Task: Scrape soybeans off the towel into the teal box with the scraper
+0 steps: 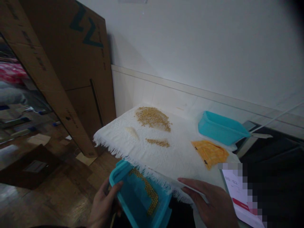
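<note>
My left hand (104,202) is closed on the left rim of a blue plastic bin (123,196), thumb over the edge. The bin sits below the table's front edge, with soybeans (152,198) strewn along its bottom; the fringe of the white cloth (182,148) overhangs its far side. My right hand (209,202) is at the front edge of the cloth, fingers extended and a thin pale strip between them; whether this is a card or a cloth fold, I cannot tell. On the cloth lie a large heap of soybeans (153,117), a short row of soybeans (157,142) and a small whitish pile (132,132).
A second blue bin (220,128) stands at the back right, near a folded yellow checked cloth (210,153). A phone (239,196), partly pixelated, lies right of my right hand. A tall cardboard box (78,63) stands at the left; a wall (190,41) rises behind.
</note>
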`<state>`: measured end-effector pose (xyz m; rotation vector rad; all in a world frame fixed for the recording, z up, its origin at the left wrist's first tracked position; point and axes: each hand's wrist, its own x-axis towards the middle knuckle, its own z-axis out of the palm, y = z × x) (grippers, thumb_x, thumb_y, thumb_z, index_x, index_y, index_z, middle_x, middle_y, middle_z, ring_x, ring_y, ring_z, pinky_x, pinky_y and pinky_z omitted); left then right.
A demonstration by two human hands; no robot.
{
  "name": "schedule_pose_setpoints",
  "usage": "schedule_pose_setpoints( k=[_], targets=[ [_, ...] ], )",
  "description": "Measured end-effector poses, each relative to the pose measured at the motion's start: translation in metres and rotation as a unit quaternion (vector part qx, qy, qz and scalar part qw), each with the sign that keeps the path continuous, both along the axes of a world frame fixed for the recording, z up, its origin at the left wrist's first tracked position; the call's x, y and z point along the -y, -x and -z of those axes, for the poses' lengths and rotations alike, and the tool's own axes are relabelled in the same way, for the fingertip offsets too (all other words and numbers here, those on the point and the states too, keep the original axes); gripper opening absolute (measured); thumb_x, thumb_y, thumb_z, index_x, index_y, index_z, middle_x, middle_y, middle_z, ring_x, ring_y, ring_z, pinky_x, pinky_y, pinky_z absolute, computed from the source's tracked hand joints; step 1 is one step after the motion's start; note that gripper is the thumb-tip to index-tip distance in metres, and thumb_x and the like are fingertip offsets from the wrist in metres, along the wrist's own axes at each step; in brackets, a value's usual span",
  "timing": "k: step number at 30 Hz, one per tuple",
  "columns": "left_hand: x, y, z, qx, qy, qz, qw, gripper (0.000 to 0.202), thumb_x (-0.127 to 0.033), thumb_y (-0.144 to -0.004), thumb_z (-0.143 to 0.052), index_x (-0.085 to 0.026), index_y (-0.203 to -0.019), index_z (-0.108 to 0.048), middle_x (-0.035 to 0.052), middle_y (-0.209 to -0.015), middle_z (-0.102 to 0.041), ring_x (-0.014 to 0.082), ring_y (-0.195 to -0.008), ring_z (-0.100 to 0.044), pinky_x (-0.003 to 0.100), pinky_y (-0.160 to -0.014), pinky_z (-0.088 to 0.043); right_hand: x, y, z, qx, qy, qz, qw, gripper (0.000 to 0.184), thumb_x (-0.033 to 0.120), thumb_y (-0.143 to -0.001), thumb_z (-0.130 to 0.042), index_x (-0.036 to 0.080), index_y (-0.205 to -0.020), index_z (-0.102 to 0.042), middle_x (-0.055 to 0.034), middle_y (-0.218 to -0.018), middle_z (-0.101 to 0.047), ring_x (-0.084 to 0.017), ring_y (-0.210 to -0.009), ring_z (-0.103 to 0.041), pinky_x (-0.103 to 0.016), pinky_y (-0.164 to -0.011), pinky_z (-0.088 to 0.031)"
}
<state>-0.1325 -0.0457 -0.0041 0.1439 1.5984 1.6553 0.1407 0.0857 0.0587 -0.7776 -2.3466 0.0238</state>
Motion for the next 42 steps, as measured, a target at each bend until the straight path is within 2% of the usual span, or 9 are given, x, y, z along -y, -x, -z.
schedule_pose_setpoints(
  k=[3,6,9,12,17,22,31,38,42],
  targets=[
    [0.000,0.000,0.000,-0.006,-0.002,0.001,1.000,0.065,-0.063,-0.060,-0.098,-0.019,-0.100,-0.072,-0.0076,-0.041,-0.058,0.0127,-0.030,-0.051,0.020,-0.031,-0.034,0.001,-0.006,0.004,0.018,0.012,0.007,1.000,0.033,0.036,-0.107,-0.056,0.039,-0.103,-0.088,0.0058,-0.096,-0.088,-0.018,-0.079,-0.086,-0.025,-0.075,-0.068],
    [0.000,0.000,0.001,-0.008,-0.005,0.005,1.000,0.068,-0.064,-0.060,-0.098,-0.018,-0.103,-0.072,-0.0079,-0.040,-0.057,0.0127,-0.029,-0.050,0.019,-0.031,-0.034,-0.010,-0.009,0.001,-0.029,-0.001,0.114,0.993,0.043,0.051,-0.110,-0.052,0.035,-0.095,-0.090,0.0005,-0.090,-0.088,-0.022,-0.076,-0.085,-0.029,-0.075,-0.068],
    [0.001,0.000,0.000,-0.005,0.005,0.004,1.000,0.068,-0.063,-0.062,-0.097,-0.018,-0.107,-0.074,-0.0077,-0.041,-0.057,0.0131,-0.031,-0.051,0.020,-0.032,-0.034,-0.029,-0.010,-0.003,-0.078,-0.028,0.234,0.969,0.059,0.067,-0.107,-0.049,0.029,-0.088,-0.089,-0.0050,-0.085,-0.087,-0.025,-0.067,-0.083,-0.032,-0.067,-0.066],
    [0.001,0.000,-0.001,-0.003,0.009,0.002,1.000,0.063,-0.062,-0.062,-0.097,-0.019,-0.103,-0.076,-0.0075,-0.043,-0.056,0.0128,-0.033,-0.050,0.021,-0.033,-0.036,-0.045,-0.011,-0.003,-0.091,-0.015,0.286,0.954,0.067,0.076,-0.103,-0.046,0.026,-0.087,-0.087,-0.0063,-0.081,-0.086,-0.025,-0.062,-0.081,-0.031,-0.058,-0.061],
    [0.001,-0.001,0.000,-0.004,0.004,0.007,1.000,0.061,-0.062,-0.063,-0.096,-0.020,-0.102,-0.076,-0.0066,-0.042,-0.057,0.0134,-0.032,-0.051,0.021,-0.033,-0.036,-0.048,-0.013,0.004,-0.075,0.009,0.272,0.959,0.064,0.072,-0.103,-0.046,0.026,-0.089,-0.087,-0.0053,-0.084,-0.087,-0.024,-0.064,-0.082,-0.031,-0.061,-0.061],
    [0.001,-0.001,0.001,-0.003,0.005,-0.002,1.000,0.067,-0.063,-0.061,-0.097,-0.019,-0.106,-0.075,-0.0072,-0.042,-0.057,0.0125,-0.031,-0.051,0.019,-0.033,-0.034,-0.040,-0.018,0.007,-0.041,-0.037,0.251,0.966,0.064,0.066,-0.109,-0.040,0.027,-0.089,-0.088,-0.0044,-0.090,-0.088,-0.023,-0.065,-0.082,-0.030,-0.060,-0.061],
    [0.002,-0.001,0.000,-0.010,0.011,0.001,1.000,0.058,-0.065,-0.060,-0.096,-0.021,-0.093,-0.076,-0.0065,-0.042,-0.056,0.0122,-0.032,-0.049,0.020,-0.034,-0.033,-0.026,-0.022,0.000,-0.035,-0.091,0.241,0.966,0.075,0.073,-0.110,-0.036,0.027,-0.081,-0.087,-0.0033,-0.074,-0.085,-0.021,-0.050,-0.076,-0.028,-0.050,-0.056],
    [0.002,-0.002,-0.003,-0.009,0.009,0.003,1.000,0.063,-0.063,-0.062,-0.095,-0.020,-0.105,-0.076,-0.0065,-0.043,-0.057,0.0130,-0.033,-0.051,0.020,-0.034,-0.035,-0.024,-0.024,-0.001,-0.029,-0.093,0.252,0.963,0.079,0.079,-0.107,-0.036,0.025,-0.081,-0.087,-0.0038,-0.066,-0.081,-0.021,-0.048,-0.075,-0.028,-0.046,-0.053],
    [0.002,-0.001,-0.001,-0.004,0.007,0.008,1.000,0.065,-0.063,-0.064,-0.095,-0.019,-0.108,-0.075,-0.0063,-0.042,-0.058,0.0124,-0.033,-0.050,0.020,-0.034,-0.035,-0.027,-0.024,-0.001,-0.044,-0.095,0.249,0.963,0.077,0.076,-0.109,-0.038,0.022,-0.083,-0.087,-0.0051,-0.070,-0.083,-0.021,-0.051,-0.077,-0.027,-0.049,-0.056]
  ],
)
